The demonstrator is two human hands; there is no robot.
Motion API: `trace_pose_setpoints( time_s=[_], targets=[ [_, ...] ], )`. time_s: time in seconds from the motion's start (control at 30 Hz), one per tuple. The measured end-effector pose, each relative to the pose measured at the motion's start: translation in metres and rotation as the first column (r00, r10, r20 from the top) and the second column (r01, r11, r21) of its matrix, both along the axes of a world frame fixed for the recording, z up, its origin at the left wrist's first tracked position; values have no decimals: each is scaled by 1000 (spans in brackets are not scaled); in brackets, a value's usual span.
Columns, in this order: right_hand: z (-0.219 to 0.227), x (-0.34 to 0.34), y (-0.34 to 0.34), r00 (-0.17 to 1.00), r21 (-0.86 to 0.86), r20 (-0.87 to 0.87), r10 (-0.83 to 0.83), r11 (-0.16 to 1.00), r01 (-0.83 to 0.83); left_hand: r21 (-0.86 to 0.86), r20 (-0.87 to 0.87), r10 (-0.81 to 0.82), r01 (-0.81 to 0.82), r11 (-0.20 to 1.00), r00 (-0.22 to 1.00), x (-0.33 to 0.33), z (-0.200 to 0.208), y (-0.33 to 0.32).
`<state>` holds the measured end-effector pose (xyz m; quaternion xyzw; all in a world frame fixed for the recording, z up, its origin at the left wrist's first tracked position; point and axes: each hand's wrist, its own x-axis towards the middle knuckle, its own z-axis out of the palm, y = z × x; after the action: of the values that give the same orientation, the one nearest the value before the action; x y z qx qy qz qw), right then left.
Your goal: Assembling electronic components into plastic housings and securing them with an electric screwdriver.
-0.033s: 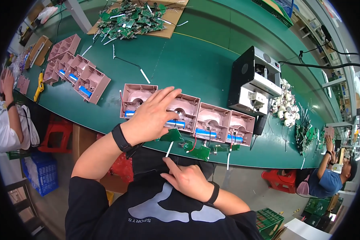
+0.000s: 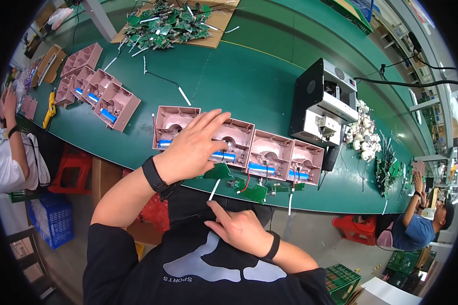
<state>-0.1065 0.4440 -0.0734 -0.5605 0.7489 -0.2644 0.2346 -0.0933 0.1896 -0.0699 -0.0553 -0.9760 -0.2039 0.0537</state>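
My left hand lies with fingers stretched over a row of pink plastic housings, its thumb by a blue cylindrical battery. It covers parts of the two left housings. Every housing in the row has a blue battery along its near side. Green circuit boards with red and black wires lie along the row's near side. From one board a white strip points toward me. My right hand is in front of the table edge, index finger at the strip's end, thumb apart, the remaining fingers curled.
More pink housings and a yellow tool are at the left. A pile of circuit boards covers cardboard at the back. A black-and-white machine stands right, beside white parts. Two people work at the far sides.
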Motion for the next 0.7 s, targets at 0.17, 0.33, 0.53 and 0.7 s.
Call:
trace_pose_setpoints(
  time_s=[0.17, 0.33, 0.53, 0.7],
  targets=[
    [19, -7, 13, 999, -110, 33, 12, 994, -9, -24, 13, -37, 37, 999, 999, 5, 14, -3],
    [26, -25, 27, 995, -149, 65, -80, 985, 89, 195, -42, -82, 88, 977, 996, -2, 46, -61],
    [27, -19, 25, 985, -136, 81, -154, 977, 164, -100, -56, 440, -444, 890, 896, -40, 34, -192],
    [27, -5, 25, 979, -142, -28, -200, 971, 194, -413, -43, 700, -651, 637, 713, -88, 18, -246]
  ],
)
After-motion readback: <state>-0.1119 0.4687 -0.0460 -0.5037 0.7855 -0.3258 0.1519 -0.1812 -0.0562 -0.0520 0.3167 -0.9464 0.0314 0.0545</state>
